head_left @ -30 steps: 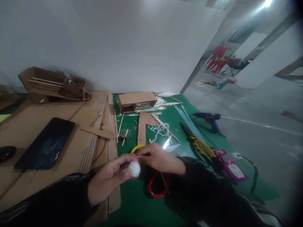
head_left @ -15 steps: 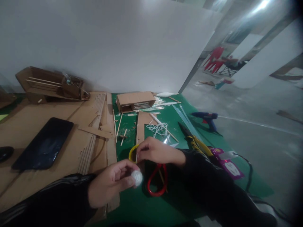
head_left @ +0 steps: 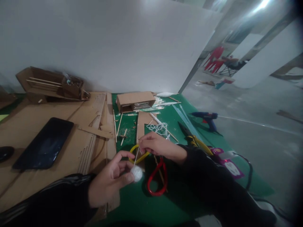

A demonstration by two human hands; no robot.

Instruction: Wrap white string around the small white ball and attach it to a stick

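We saw a round, wound white string ball (head_left: pixel 136 174) above the green tabletop (head_left: pixel 139 208), held at the thumb and curled fingers of a half-open left hand (head_left: pixel 112 178), while the right hand (head_left: pixel 161 146), fingertips pinched together, gripped the thin, taut strand (head_left: pixel 136 157) rising from it. We noted smooth red (head_left: pixel 153 192) and yellow (head_left: pixel 145 156) loop handles nearby, flat brown cardboard (head_left: pixel 78 116) left, a plain pale wall (head_left: pixel 106 41) behind, grey floor (head_left: pixel 248 110) right; the purple box (head_left: pixel 240 174) had a white label (head_left: pixel 231 168) we couldn't read.
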